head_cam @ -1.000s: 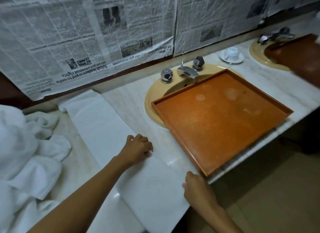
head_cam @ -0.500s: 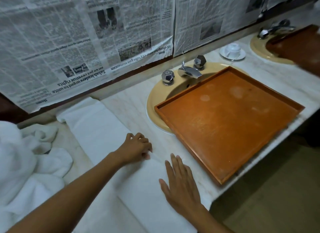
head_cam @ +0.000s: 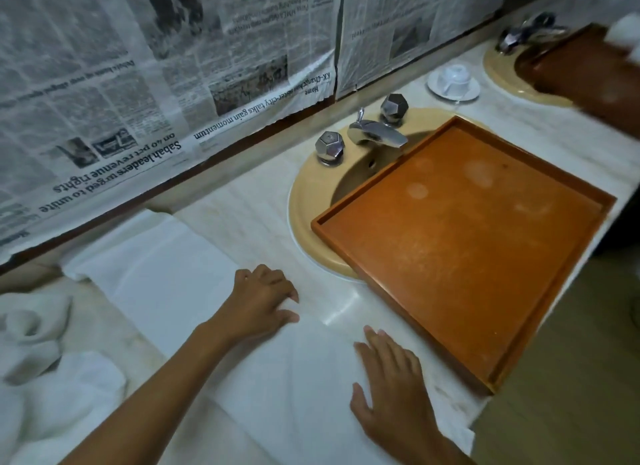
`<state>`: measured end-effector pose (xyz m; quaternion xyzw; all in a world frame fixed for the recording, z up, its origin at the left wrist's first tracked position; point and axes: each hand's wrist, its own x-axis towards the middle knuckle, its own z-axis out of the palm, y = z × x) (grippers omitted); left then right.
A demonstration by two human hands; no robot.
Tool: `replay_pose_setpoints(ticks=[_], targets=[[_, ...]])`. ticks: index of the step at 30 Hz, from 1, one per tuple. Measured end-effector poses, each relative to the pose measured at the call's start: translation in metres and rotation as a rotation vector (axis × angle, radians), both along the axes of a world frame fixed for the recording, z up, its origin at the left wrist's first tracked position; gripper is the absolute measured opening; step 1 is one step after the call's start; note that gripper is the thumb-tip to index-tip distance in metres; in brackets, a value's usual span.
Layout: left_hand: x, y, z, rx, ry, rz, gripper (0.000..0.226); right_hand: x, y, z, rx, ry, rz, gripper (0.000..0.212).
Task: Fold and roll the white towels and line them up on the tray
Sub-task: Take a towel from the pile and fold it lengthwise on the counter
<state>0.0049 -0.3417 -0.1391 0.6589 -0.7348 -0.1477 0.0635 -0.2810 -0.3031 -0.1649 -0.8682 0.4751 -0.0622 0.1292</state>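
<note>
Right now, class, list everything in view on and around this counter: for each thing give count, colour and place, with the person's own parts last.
counter: 1, pale marble, along the wall
basins: 2, beige, set in the counter
taps: 2, chrome, one behind each basin
tray: 1, orange-brown, lying across the near basin
second tray: 1, dark brown, across the far basin, top right
cup: 1, white, upside down on a white saucer between the basins
newspaper: several sheets, grey print, covering the wall
folded towel: 1, white, long flat strip, centre-left
towel pile: 1 heap, white, crumpled, far left
left hand: 1, fingers bent, on the folded towel's right edge
right hand: 1, flat, fingers straight, on its near end
</note>
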Motion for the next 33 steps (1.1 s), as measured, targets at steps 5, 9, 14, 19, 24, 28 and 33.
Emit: replay_pose_setpoints(ticks=[5, 9, 14, 19, 24, 28, 33], targets=[[0.029, 0.021, -0.007, -0.103, 0.061, 0.049, 0.051, 0.069, -0.022, 0.012, -0.065, -0.135, 0.077, 0.054], [0.069, 0.01, -0.001, -0.102, -0.003, 0.027, 0.048, 0.098, -0.028, 0.004, -0.048, -0.058, 0.263, 0.062], [0.121, -0.015, -0.001, -0.056, -0.091, 0.171, 0.007, 0.078, -0.023, -0.001, -0.02, 0.048, 0.325, 0.066], [0.112, -0.008, -0.009, -0.105, -0.075, 0.517, 0.024, 0.054, -0.016, -0.005, -0.032, 0.02, 0.339, 0.067], [0.043, 0.05, -0.037, -0.096, -0.124, 0.74, 0.058, 0.091, -0.025, 0.015, -0.028, -0.12, 0.194, 0.046], [-0.001, 0.081, -0.045, -0.073, -0.152, 0.735, 0.06, 0.144, -0.03, 0.016, -0.021, -0.124, 0.309, 0.056], [0.001, 0.096, -0.04, -0.05, -0.111, 0.751, 0.056, 0.124, -0.026, -0.002, 0.001, -0.008, 0.37, 0.064]])
